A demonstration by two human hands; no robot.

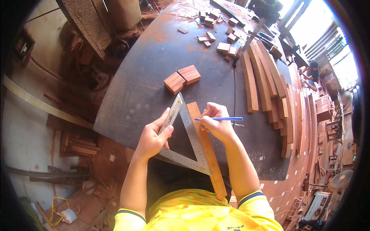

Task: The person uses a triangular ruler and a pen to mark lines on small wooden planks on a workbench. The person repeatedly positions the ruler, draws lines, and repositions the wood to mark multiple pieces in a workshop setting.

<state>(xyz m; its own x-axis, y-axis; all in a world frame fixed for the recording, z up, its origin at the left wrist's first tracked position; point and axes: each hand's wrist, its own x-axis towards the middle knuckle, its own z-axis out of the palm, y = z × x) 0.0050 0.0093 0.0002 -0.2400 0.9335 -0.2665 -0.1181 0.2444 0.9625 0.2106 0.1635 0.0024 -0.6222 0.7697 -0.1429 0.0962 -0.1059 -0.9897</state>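
My left hand (152, 136) is closed round the thick leg of a metal triangle square (189, 133), thumb on top. One graduated edge of the square lies along a narrow wooden strip (210, 154), which runs from the dark tabletop toward my yellow shirt. In my right hand (216, 120) a blue pen (225, 119) is pinched, its tip pointing left over the strip near the square's edge. Just beyond the square's far corner sit two reddish wood blocks, a nearer block (174, 82) and a farther block (189, 74), touching each other.
Long wooden bars (262, 77) lie stacked on the right of the dark table (135, 88). Several small blocks (223, 47) and sawdust are scattered at its far end. Machinery (92, 27) stands at the left. Another person (311, 73) works far right, beyond more lumber.
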